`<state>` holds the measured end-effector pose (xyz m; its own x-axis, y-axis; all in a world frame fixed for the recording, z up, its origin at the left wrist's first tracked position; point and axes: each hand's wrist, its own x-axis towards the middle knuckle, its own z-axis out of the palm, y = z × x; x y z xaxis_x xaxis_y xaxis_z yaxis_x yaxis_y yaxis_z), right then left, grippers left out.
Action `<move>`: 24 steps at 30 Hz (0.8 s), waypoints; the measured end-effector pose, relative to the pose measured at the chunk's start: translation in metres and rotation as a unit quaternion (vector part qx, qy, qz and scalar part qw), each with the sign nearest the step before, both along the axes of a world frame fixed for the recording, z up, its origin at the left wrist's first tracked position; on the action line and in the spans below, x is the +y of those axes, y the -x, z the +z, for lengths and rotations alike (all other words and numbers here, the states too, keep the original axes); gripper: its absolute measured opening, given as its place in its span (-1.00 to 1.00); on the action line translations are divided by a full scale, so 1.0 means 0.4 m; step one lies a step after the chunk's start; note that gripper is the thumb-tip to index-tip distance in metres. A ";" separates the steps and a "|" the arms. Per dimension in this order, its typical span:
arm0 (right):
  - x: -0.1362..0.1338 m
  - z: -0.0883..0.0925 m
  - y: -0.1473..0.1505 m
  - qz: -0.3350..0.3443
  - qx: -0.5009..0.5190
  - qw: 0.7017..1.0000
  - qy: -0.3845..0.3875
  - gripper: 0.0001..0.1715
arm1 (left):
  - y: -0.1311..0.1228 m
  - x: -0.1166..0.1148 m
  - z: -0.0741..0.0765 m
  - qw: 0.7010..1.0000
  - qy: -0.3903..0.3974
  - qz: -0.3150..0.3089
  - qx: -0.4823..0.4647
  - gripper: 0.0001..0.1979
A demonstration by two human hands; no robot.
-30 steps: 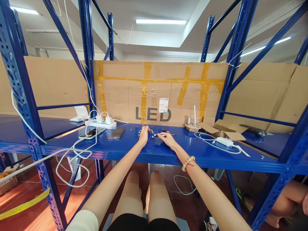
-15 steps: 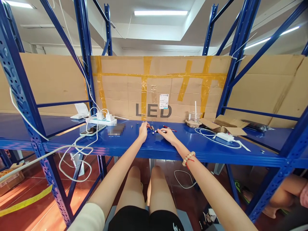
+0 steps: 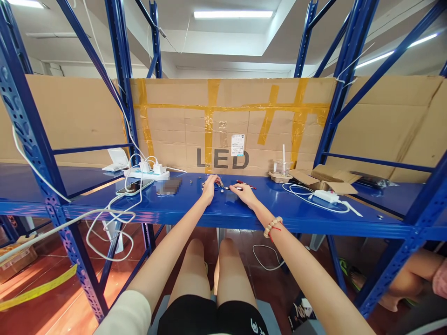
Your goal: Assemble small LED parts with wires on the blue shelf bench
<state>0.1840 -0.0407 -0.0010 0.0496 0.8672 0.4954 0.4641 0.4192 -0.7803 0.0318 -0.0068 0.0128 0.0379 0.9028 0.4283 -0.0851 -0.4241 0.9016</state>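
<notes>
My left hand (image 3: 209, 188) rests on the blue shelf top (image 3: 188, 204), its fingers curled over small parts too tiny to name. In my right hand (image 3: 246, 194) is a slim, dark, pen-like piece (image 3: 237, 188) with a silvery tip pointing toward the left hand. Just beyond the right hand lies a red pen-like stick (image 3: 247, 184). Several small metallic and blue bits are scattered between and around the hands. A small cylindrical piece (image 3: 191, 183) stands left of my left hand.
To the left are a phone (image 3: 131, 188), a blurred flat item (image 3: 168, 187) and a white power strip (image 3: 148, 175) with looping cables. On the right stand a plastic cup (image 3: 280, 168), an opened carton (image 3: 331, 179) and a white adapter (image 3: 326, 196). Cardboard (image 3: 167, 130) walls the back.
The view has tipped down slightly. Both hands stay in nearly the same place over the small parts, and the right hand still holds the dark pen-like piece.
</notes>
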 end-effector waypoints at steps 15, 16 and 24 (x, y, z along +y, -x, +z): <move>0.008 -0.006 -0.005 -0.010 0.008 1.000 -0.010 -0.62 | 0.000 0.001 -0.002 1.000 0.010 0.004 0.012 -0.74; 0.009 -0.007 -0.005 -0.009 0.007 1.000 -0.009 -0.62 | 0.000 0.001 -0.002 1.000 0.010 0.004 0.012 -0.74; 0.005 -0.004 -0.005 -0.018 0.008 1.000 0.004 -0.56 | 0.000 0.000 -0.002 1.000 0.016 0.002 0.013 -0.74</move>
